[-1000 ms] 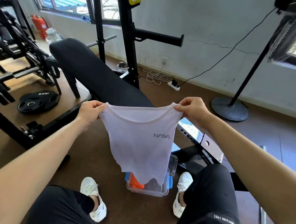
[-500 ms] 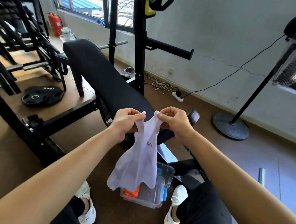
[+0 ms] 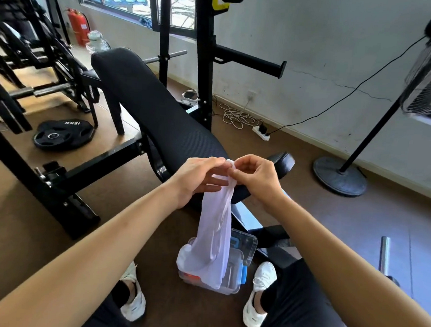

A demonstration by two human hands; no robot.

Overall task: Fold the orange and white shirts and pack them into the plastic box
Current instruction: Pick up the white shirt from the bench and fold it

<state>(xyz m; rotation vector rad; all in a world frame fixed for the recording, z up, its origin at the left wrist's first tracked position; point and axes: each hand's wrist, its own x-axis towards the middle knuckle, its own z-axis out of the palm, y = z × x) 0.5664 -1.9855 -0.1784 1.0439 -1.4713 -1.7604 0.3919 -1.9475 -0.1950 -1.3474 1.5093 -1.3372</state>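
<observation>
The white shirt [image 3: 215, 235] hangs folded lengthwise into a narrow strip, its top pinched between both hands. My left hand [image 3: 199, 177] and my right hand [image 3: 253, 177] meet at the shirt's top, above the end of the black bench. The shirt's lower end drapes over the clear plastic box [image 3: 234, 279], which stands open on the floor between my feet. A bit of the orange shirt [image 3: 192, 277] shows inside the box at its left, mostly hidden by the white cloth.
The black padded bench [image 3: 159, 118] runs away from me, with a black rack [image 3: 203, 60] behind it. A weight plate [image 3: 63, 133] lies on the floor at left. A fan stand [image 3: 339, 176] and a power strip [image 3: 261, 133] are at right. My white shoes [image 3: 259, 294] flank the box.
The shirt was spread wide between my hands; they came together, folding it in half lengthwise. Its hem now rests lower, over the box.
</observation>
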